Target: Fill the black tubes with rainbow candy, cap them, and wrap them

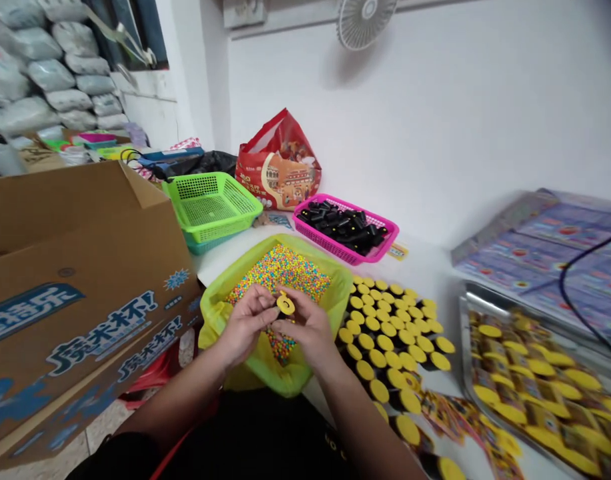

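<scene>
Yellow disc [285, 304] between both hands [246, 323] [308, 323], within bag rim [346, 293].

A cardboard box [70, 300] stands at left, with sacks [45, 73] piled far left. Along the far worktop [415, 260] sit a green basket [210, 207], a red bag [280, 163], and a pink basket [320, 241] of black tubes [340, 227]. Printed sheets [540, 247] lie right, below a wall fan [368, 20].

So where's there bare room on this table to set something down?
Bare white tabletop shows between the pink basket and the yellow-topped pieces, and in a narrower strip beside the green basket. It's crowded where the left hand and right hand hold a yellow disc over the beads.
</scene>
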Tool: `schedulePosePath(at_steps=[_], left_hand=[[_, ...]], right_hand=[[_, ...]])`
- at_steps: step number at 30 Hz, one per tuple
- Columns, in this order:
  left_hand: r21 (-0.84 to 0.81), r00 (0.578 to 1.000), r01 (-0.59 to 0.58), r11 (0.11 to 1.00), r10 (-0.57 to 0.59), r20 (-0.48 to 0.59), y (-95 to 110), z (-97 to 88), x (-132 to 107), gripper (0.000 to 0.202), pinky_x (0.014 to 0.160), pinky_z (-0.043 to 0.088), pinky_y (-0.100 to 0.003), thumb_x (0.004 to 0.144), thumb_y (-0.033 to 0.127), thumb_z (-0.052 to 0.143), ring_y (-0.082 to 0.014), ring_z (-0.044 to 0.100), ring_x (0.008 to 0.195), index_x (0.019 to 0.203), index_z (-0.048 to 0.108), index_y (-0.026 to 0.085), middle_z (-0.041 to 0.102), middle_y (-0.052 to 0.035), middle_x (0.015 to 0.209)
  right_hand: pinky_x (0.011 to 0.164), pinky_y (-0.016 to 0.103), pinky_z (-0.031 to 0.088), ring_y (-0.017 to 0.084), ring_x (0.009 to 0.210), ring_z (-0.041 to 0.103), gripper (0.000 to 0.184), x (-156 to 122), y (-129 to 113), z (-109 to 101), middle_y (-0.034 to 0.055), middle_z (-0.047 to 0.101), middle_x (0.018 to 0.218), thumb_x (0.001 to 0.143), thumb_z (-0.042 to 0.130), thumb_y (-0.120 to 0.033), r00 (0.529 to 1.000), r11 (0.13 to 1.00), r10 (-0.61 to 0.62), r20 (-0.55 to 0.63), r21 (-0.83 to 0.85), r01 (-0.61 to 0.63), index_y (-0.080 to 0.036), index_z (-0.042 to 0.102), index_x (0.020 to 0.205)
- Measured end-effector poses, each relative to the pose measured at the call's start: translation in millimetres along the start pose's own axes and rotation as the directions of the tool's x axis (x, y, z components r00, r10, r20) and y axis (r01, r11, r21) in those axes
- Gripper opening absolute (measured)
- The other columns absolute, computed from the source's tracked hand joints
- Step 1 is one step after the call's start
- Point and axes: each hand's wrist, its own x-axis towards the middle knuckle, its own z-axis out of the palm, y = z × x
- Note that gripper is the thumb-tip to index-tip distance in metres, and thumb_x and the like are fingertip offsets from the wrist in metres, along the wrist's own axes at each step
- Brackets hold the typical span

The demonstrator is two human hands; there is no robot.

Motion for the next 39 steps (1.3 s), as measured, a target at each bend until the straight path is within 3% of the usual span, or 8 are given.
schedulePosePath(at_steps=[5,10,15,20,25,28,35,39], left_hand=[[0.019,1.0,-0.007,1.0,0.007,0.009,3.8,6.3,0.5,0.031,0.051,0.051,-0.022,0.077,0.028,0.077,-0.0093,0.057,0.058,0.087,0.049,0.019,0.057,0.0032,0.077],[0.016,0.997,-0.042,0.999,0.043,-0.067,4.8,8.2,1.1,0.033,0.05,0.045,-0.018,0.074,0.028,0.08,-0.0071,0.052,0.056,0.08,0.049,0.018,0.049,0.0056,0.068],[0.028,0.997,-0.014,0.999,0.016,-0.07,3.8,8.0,1.2,0.033,0.048,0.048,-0.021,0.075,0.03,0.079,-0.0081,0.054,0.051,0.08,0.048,0.018,0.05,0.0063,0.066],[0.051,0.993,0.054,0.997,-0.048,-0.106,3.6,6.6,-2.6,0.03,0.048,0.052,-0.022,0.078,0.029,0.076,-0.0101,0.059,0.052,0.079,0.048,0.018,0.055,0.0056,0.065],[0.06,0.995,0.092,0.994,-0.09,-0.031,2.5,2.4,0.8,0.028,0.05,0.053,-0.023,0.081,0.029,0.073,-0.0135,0.064,0.056,0.081,0.047,0.019,0.062,0.0031,0.066],[0.07,0.997,0.075,0.995,-0.075,0.001,3.0,5.0,3.9,0.029,0.051,0.053,-0.024,0.081,0.03,0.074,-0.0148,0.065,0.058,0.082,0.047,0.019,0.065,0.0016,0.068],[0.071,0.997,0.073,0.995,-0.072,-0.008,5.6,13.1,5.0,0.038,0.05,0.052,-0.024,0.074,0.033,0.079,-0.0126,0.061,0.052,0.077,0.044,0.019,0.061,0.0029,0.066],[0.093,0.995,0.101,0.99,-0.102,0.002,6.0,13.4,3.1,0.033,0.05,0.052,-0.024,0.077,0.032,0.076,-0.0134,0.062,0.053,0.081,0.046,0.019,0.06,0.0039,0.066]], right_hand=[[0.052,0.027,0.054,0.021,0.082,0.066,0.062,-7.4,5.0,6.0,0.0058,0.068,0.11,0.065,0.083,-0.028,0.994,0.995,-0.074,-0.086,0.062,0.079,-0.028,0.061,0.123],[0.077,0.035,0.058,0.021,0.098,0.065,0.029,-7.5,8.6,7.2,0.005,0.066,0.107,0.075,0.077,-0.028,0.933,0.931,-0.35,-0.086,-0.141,0.336,-0.027,0.068,0.103],[0.087,0.038,0.056,0.021,0.102,0.065,0.026,-6.2,15.6,5.7,0.0053,0.066,0.108,0.078,0.076,-0.028,0.898,0.896,-0.425,-0.117,-0.196,0.399,-0.027,0.07,0.104],[0.09,0.041,0.055,0.021,0.101,0.066,0.017,-7.6,11.3,7.8,0.0062,0.068,0.105,0.078,0.076,-0.031,0.9,0.893,-0.413,-0.14,-0.257,0.37,-0.025,0.072,0.094],[0.05,0.026,0.055,0.012,0.064,0.062,0.022,-4.8,2.2,7.5,0.0017,0.066,0.101,0.073,0.079,-0.038,0.962,0.971,-0.234,-0.14,-0.083,0.224,-0.027,0.071,0.09],[0.041,0.023,0.05,0.009,0.055,0.057,0.024,-6.3,1.9,8.2,0.0007,0.064,0.101,0.071,0.081,-0.036,0.966,0.977,-0.199,-0.164,0.046,0.209,-0.027,0.07,0.091],[0.04,0.025,0.05,0.01,0.056,0.057,0.024,-10.0,9.2,5.4,0.0027,0.063,0.104,0.074,0.078,-0.04,0.953,0.97,-0.234,-0.19,0.026,0.243,-0.026,0.067,0.089],[0.07,0.034,0.058,0.016,0.079,0.066,0.018,-14.1,-1.5,-0.7,0.0029,0.066,0.098,0.08,0.075,-0.04,0.911,0.903,-0.391,-0.13,-0.243,0.353,-0.025,0.068,0.088]])
